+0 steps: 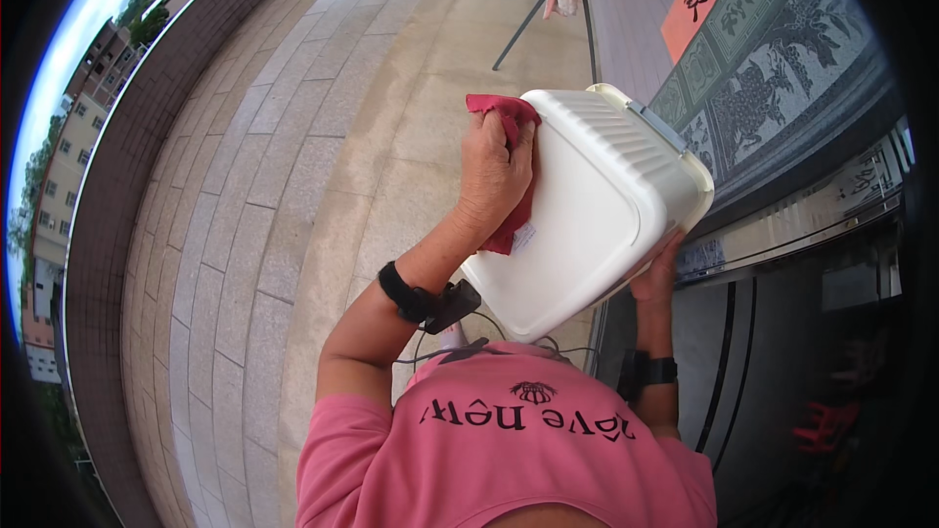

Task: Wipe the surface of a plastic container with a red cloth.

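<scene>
Before my chest a white plastic storage bin [587,198] is held tilted, its flat base turned toward me. The rim and a grey latch or handle [656,128] face away to the right. In my left hand [499,165] a red cloth [506,235] is bunched up and pressed against the left edge of the base. A small white tag [524,237] with writing hangs from the cloth. My right hand [656,271] grips the bin from its right side near the rim; the bin hides part of the fingers.
Stone paving [242,235] runs along the left, with a wet patch farther off. A low brick wall [117,183] borders it. Ahead stands a metal rack [543,15] with cloths hanging on it. Close on my right are a carved stone wall panel [777,81] and a dark doorway [792,352].
</scene>
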A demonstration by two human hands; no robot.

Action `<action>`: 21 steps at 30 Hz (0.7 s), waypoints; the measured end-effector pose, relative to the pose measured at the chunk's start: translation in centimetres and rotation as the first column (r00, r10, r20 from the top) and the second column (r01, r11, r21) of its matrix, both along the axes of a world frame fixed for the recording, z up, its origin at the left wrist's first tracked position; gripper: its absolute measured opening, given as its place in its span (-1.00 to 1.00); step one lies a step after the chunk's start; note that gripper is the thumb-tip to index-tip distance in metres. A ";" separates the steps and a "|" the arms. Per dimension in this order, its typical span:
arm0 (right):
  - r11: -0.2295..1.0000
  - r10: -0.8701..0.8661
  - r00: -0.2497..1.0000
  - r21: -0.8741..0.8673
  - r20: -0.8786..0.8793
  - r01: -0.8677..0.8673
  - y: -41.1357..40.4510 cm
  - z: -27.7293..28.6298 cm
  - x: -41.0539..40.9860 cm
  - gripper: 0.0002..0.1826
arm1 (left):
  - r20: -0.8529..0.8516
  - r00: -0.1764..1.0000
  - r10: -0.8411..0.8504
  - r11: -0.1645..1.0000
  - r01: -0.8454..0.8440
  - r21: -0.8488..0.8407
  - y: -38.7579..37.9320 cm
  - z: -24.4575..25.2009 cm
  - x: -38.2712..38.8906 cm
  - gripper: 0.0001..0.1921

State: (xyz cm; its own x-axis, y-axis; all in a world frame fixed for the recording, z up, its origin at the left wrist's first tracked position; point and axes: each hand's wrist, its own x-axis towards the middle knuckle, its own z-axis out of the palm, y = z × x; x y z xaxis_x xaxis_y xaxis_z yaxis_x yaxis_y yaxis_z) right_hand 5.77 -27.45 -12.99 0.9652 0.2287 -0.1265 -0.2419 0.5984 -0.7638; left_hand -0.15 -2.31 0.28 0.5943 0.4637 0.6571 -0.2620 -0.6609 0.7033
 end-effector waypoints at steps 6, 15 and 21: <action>0.999 -0.018 0.999 -0.035 -0.035 0.016 1.1 1.0 -0.3 -0.28 | -0.019 1.000 0.016 1.000 -0.017 -0.026 -1.1 -0.1 -0.4 -0.94; 0.994 -0.071 0.997 -0.080 0.007 0.071 1.4 1.4 -0.4 -0.29 | 0.096 0.938 -0.334 0.937 0.320 0.138 -5.2 -1.3 -3.1 -0.82; 0.987 -0.110 0.993 -0.111 0.033 0.113 1.3 1.5 -0.2 -0.29 | 0.051 0.880 -0.472 0.858 0.445 0.255 -5.7 -2.6 -4.4 -0.75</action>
